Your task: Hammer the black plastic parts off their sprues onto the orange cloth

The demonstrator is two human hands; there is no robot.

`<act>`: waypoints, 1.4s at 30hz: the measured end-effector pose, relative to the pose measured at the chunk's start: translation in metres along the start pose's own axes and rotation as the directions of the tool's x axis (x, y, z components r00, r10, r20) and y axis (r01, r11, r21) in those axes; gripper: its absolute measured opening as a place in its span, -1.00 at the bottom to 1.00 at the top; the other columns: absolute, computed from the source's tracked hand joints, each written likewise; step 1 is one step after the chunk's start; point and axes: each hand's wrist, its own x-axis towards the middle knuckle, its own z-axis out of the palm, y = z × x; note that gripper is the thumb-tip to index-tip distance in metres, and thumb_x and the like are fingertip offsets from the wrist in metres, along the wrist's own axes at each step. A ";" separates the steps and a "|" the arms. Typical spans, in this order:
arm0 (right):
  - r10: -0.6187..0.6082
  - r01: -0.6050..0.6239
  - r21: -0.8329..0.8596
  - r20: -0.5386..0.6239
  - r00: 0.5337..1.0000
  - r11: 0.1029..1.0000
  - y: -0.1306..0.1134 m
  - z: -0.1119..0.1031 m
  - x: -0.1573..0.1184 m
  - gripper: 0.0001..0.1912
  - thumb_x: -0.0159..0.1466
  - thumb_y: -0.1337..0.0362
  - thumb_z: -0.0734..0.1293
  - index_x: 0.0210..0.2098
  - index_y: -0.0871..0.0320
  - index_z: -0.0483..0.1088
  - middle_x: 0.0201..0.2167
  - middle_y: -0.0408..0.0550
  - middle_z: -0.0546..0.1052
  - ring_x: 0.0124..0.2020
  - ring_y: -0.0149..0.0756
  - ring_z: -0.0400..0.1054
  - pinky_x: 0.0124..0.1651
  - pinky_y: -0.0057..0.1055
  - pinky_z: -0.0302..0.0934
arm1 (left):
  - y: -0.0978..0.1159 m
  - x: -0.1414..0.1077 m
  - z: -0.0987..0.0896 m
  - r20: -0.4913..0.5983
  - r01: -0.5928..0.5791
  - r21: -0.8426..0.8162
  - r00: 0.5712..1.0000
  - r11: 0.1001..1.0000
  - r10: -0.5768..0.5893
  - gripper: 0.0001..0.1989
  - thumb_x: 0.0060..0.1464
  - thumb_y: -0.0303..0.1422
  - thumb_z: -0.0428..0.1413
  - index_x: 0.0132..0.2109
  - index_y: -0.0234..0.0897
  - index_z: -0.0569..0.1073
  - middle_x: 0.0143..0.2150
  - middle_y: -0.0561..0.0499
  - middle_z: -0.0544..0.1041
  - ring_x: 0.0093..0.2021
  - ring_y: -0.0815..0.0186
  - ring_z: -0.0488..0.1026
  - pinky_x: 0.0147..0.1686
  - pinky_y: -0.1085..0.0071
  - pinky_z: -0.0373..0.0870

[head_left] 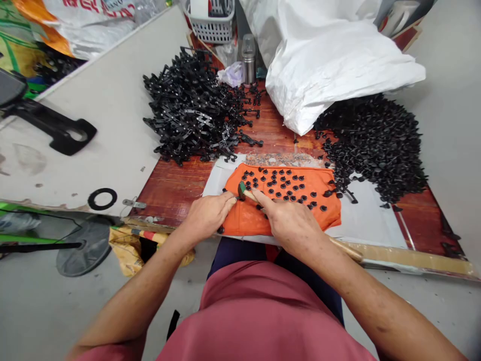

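Note:
My right hand (287, 215) is wrapped round the wooden handle of a small hammer (242, 189) with a green and dark head. The handle's end (347, 249) shows behind my wrist. My left hand (210, 213) is just left of the hammer head, its fingers pinched together at a small black part (240, 196) that is mostly hidden. Under both hands lies an orange cloth (248, 224) at the table's front edge. Several small round black pieces (288, 183) stand spread over the cloth.
A tall heap of black jointed parts (188, 110) is at the back left. Small black pieces (379, 145) are piled at the right, partly under a white sack (338, 65). Behind are a metal-and-glass bottle (248, 62) and a grey basket (212, 25). A black ring (102, 199) lies left.

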 end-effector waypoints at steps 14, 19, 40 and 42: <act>-0.035 0.036 0.036 -0.019 0.999 0.999 0.007 -0.012 0.007 -0.36 0.47 0.36 0.12 0.48 -0.21 0.07 -0.19 -0.08 0.69 -0.28 -0.19 0.56 -0.27 -0.39 0.27 | -0.032 0.007 -0.022 0.103 -0.701 0.168 0.712 0.693 0.695 -0.80 0.25 -0.32 0.15 -0.03 -0.01 0.61 0.03 -0.11 0.45 0.11 0.09 0.37 0.32 -0.05 0.13; 0.057 0.015 0.330 -0.209 0.976 0.944 0.019 -0.010 -0.016 -0.38 0.50 0.29 0.14 0.49 -0.25 0.03 0.08 -0.14 0.63 -0.13 -0.22 0.59 -0.06 -0.34 0.40 | -0.037 -0.009 -0.019 -0.169 -0.432 0.121 0.878 0.894 0.448 -0.74 0.26 -0.16 0.15 0.00 -0.09 0.61 -0.08 -0.08 0.34 -0.12 0.21 0.38 -0.14 0.35 0.40; 0.073 0.059 0.616 -0.186 0.980 0.786 0.033 0.015 -0.051 -0.43 0.51 0.26 0.13 0.46 -0.27 0.10 0.35 -0.22 0.38 0.22 -0.16 0.44 0.25 -0.18 0.34 | -0.023 0.022 -0.003 -0.192 -0.172 -0.506 0.978 0.845 0.084 -0.48 0.37 -0.10 -0.16 0.29 -0.22 0.40 0.22 -0.11 0.53 0.17 0.14 0.47 0.14 0.28 0.36; 0.086 0.037 0.621 -0.168 0.982 0.783 0.035 0.019 -0.051 -0.42 0.50 0.27 0.14 0.46 -0.24 0.11 0.32 -0.18 0.42 0.24 -0.13 0.43 0.26 -0.16 0.33 | -0.024 0.018 -0.005 -0.170 -0.137 -0.631 0.985 0.764 0.036 -0.49 0.34 -0.05 -0.11 0.17 -0.26 0.50 0.07 -0.12 0.60 0.09 0.14 0.49 0.09 0.30 0.39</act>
